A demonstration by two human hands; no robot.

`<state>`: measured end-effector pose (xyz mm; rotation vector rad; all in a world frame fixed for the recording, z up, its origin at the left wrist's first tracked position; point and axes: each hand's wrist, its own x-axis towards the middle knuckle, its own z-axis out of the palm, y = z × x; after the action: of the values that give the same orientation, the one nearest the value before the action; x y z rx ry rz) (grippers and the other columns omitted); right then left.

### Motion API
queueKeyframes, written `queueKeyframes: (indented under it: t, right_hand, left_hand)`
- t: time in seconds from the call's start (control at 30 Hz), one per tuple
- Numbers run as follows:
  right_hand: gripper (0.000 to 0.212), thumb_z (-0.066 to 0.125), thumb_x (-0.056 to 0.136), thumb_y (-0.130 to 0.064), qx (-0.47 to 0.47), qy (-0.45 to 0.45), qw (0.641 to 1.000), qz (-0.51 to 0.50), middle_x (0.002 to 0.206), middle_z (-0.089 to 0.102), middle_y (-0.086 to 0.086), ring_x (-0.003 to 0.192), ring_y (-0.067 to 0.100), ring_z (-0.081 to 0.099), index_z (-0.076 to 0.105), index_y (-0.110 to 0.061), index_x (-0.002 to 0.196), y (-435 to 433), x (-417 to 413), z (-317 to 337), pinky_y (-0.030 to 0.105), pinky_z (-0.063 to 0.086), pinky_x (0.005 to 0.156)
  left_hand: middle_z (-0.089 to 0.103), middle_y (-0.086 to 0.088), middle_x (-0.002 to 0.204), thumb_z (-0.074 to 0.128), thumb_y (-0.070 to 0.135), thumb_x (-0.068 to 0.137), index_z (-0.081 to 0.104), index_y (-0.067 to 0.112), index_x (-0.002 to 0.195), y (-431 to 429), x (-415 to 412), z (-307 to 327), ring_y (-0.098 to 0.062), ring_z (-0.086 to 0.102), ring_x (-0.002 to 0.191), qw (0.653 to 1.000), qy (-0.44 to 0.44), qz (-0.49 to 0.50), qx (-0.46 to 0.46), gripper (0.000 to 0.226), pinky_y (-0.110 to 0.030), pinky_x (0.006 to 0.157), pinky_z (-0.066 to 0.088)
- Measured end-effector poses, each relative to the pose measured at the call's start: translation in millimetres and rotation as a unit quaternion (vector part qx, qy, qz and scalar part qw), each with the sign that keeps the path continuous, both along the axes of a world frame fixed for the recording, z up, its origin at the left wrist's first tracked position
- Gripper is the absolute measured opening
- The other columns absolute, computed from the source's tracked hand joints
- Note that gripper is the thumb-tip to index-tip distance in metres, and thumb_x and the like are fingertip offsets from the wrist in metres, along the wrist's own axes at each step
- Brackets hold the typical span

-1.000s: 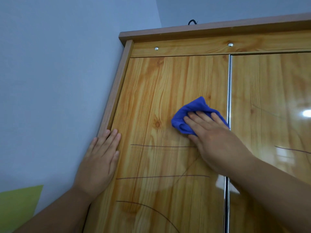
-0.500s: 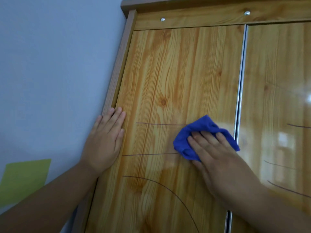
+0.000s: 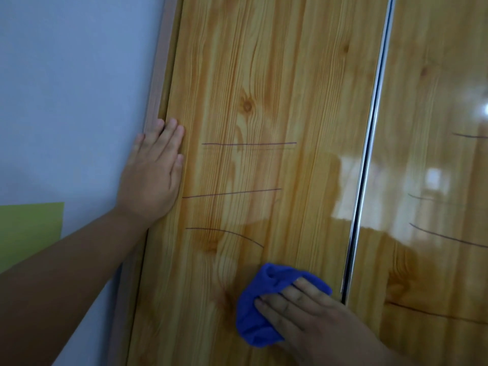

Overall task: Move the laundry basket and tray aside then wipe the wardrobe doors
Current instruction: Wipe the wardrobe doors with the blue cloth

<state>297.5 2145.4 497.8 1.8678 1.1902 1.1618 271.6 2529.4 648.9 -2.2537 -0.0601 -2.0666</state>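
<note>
1. The right hand (image 3: 311,320) lies low on the left wardrobe door (image 3: 250,75). Its fingers are stretched out flat and press a bunched blue cloth (image 3: 257,313) against the glossy wood-grain panel. The thumb is hidden.
2. The cloth shows above and to the left of those fingers, with its right part under them. It sits just left of the chrome strip (image 3: 369,159) that divides the two doors.
3. The left hand (image 3: 153,178) rests flat with fingers straight and together, holding nothing. It lies over the door's left edge and the wardrobe's side frame (image 3: 161,62), well above and left of the cloth.
4. Thin dark lines (image 3: 248,143) cross the door between the two hands, and more of them mark the right wardrobe door (image 3: 435,75).
5. Left of the frame is a pale wall (image 3: 66,88) with a green patch (image 3: 29,233).
</note>
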Motion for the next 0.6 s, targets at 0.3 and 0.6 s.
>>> queueKeyframes:
  t: [0.3,0.6]
  right_hand:
    - [0.058,0.070,0.088,-0.038,0.108,0.051,0.990,0.075,0.144,0.061,-0.002,0.137,0.018,0.054,0.060,-0.021,0.143,51.6,-14.6,161.8,0.040,0.027,0.124]
    - [0.056,0.031,0.107,-0.041,0.246,0.049,0.962,0.111,0.167,0.027,-0.006,0.156,0.010,0.013,0.029,-0.025,0.160,103.4,-13.0,295.4,0.033,-0.001,0.126]
  left_hand:
    - [0.030,-0.008,0.170,0.030,0.024,0.112,0.030,0.007,0.163,-6.8,-2.4,-10.7,-0.025,0.019,0.161,1.000,0.005,-0.010,-0.017,0.054,-0.048,0.132,0.012]
    - [0.033,-0.007,0.170,0.028,0.027,0.111,0.034,0.009,0.162,-6.7,-1.5,-22.7,-0.024,0.022,0.160,1.000,0.008,-0.002,-0.022,0.054,-0.048,0.131,0.017]
